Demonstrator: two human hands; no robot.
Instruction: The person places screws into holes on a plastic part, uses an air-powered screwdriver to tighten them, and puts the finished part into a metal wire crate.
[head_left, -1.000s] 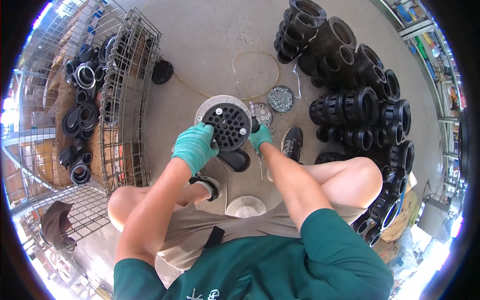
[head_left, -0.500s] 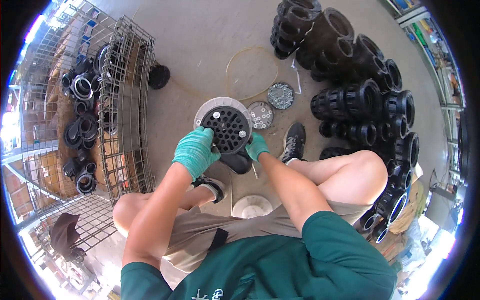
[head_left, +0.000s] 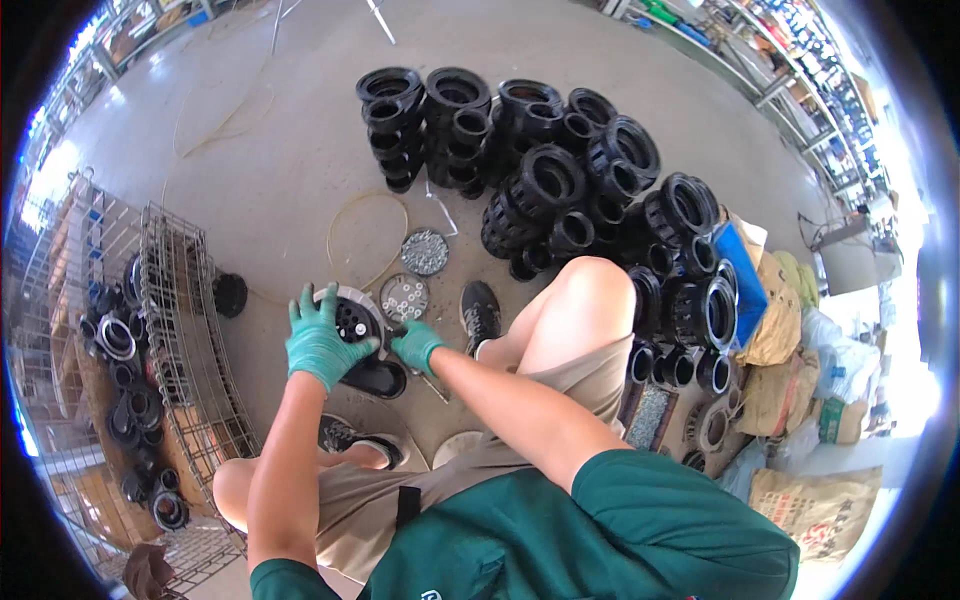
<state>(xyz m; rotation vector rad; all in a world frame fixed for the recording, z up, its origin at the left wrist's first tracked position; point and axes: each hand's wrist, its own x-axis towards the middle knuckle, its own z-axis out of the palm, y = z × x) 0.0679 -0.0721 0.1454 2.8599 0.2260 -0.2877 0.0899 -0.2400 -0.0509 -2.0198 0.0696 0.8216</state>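
Note:
A round black perforated part (head_left: 352,322) with a rounded spout (head_left: 376,379) sits on a pale round base (head_left: 366,298) on the floor ahead of me. My left hand (head_left: 325,338), in a green glove, lies over the left of this part, fingers spread and thumb reaching across it. Pale fastener heads show on the black face. At the part's right edge is my right hand (head_left: 415,345), also gloved, its fingers curled; what they hold is hidden. Just below it a thin metal rod (head_left: 436,387) appears to lie on the floor.
Beyond my hands stand a tray of white rings (head_left: 405,298) and a tray of small metal pieces (head_left: 425,252). Stacked black pipe fittings (head_left: 553,178) spread ahead and right. A wire cage (head_left: 190,330) with more fittings flanks my left; sacks (head_left: 815,505) lie at right.
The view has swung to the right. My left hand, earlier curled at the part's near left edge, now spreads over it. The right hand stays beside the part's right edge.

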